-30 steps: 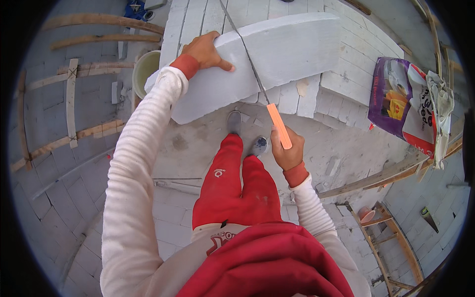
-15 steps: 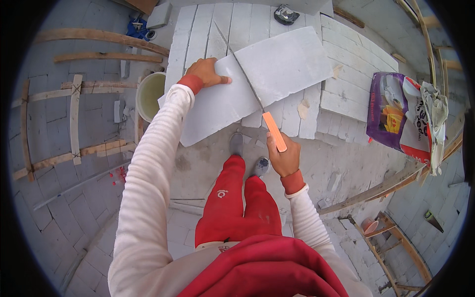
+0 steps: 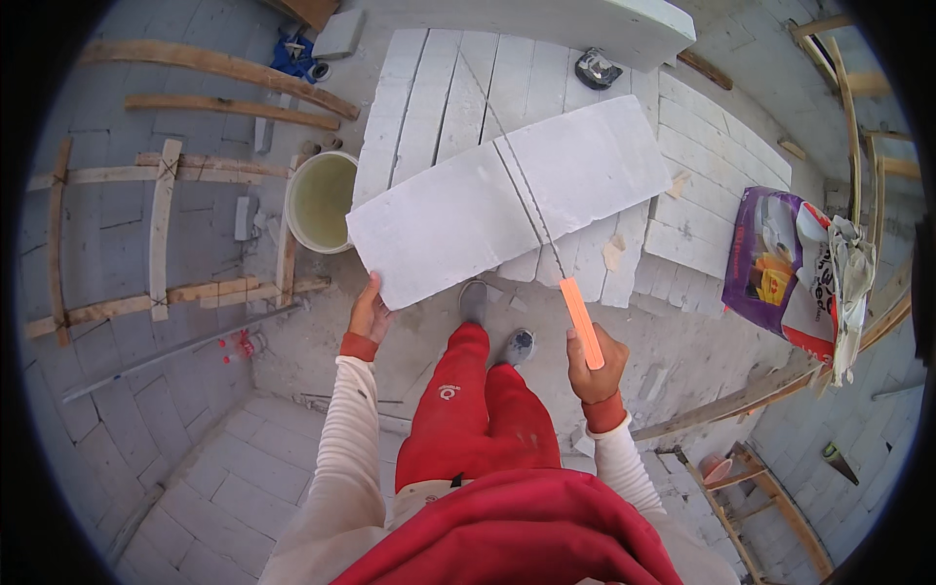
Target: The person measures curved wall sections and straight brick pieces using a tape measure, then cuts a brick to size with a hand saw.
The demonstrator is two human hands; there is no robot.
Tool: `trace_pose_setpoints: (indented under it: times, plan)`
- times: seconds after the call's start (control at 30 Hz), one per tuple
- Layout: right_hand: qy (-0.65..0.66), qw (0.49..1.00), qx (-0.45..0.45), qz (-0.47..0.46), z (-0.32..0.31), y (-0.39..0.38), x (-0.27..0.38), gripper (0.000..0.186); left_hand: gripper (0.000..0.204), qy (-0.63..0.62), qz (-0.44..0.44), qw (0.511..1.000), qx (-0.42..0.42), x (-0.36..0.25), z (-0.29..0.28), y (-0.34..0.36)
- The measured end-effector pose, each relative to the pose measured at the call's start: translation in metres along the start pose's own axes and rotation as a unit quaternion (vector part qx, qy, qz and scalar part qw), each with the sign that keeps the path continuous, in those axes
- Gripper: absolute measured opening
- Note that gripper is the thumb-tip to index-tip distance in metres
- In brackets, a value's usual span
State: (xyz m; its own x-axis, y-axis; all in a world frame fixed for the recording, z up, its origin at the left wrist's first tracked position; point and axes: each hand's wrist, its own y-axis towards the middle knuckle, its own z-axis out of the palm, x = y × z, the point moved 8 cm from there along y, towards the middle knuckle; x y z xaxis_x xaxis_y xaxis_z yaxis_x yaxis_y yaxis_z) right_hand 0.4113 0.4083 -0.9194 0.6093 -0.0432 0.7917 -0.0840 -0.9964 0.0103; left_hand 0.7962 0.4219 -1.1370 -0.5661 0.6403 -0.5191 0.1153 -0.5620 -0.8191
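**Saw (image 3: 582, 324) rests across pale block (image 3: 439, 219)**

The block lies slantwise on a slab stack (image 3: 398, 88). It looks bulky and stiff, its edges apt to crumble; both ends, supported from underneath, seem the safest hold. The right hand (image 3: 598, 363) is closed around the saw's orange handle. The left hand (image 3: 370, 310), partly curled, meets the block's near left corner; whether it grips cannot be told.
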Motion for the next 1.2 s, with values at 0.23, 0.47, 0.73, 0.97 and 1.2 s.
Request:
trace_pose_setpoints:
  times: [0.23, 0.47, 0.73, 0.97, 1.2]
  plan:
    - [0.058, 0.996, -0.052, -0.037, -0.037, 0.019, 0.053, 0.022, 0.068, -0.002, 0.077, 0.997, 0.001, 0.000, 0.012, 0.010]
    - [0.103, 0.991, -0.076, 0.036, 0.009, 0.020, 0.004, 0.022, 0.071, 0.067, 0.127, 0.989, -0.045, -0.050, 0.025, -0.023]
    - [-0.229, 0.967, -0.063, -0.089, 0.011, 0.074, -0.005, 0.032, 0.069, 0.075, 0.020, 0.997, 0.002, -0.047, -0.011, -0.107]
    - [-0.263, 0.963, 0.019, -0.064, 0.009, 0.064, -0.084, 0.037, 0.070, 0.021, -0.082, 0.996, 0.022, -0.018, -0.049, -0.192]
    - [-0.084, 0.983, -0.043, 0.156, -0.007, -0.058, -0.092, 0.046, 0.068, 0.055, -0.130, 0.977, 0.163, -0.009, 0.062, -0.156]
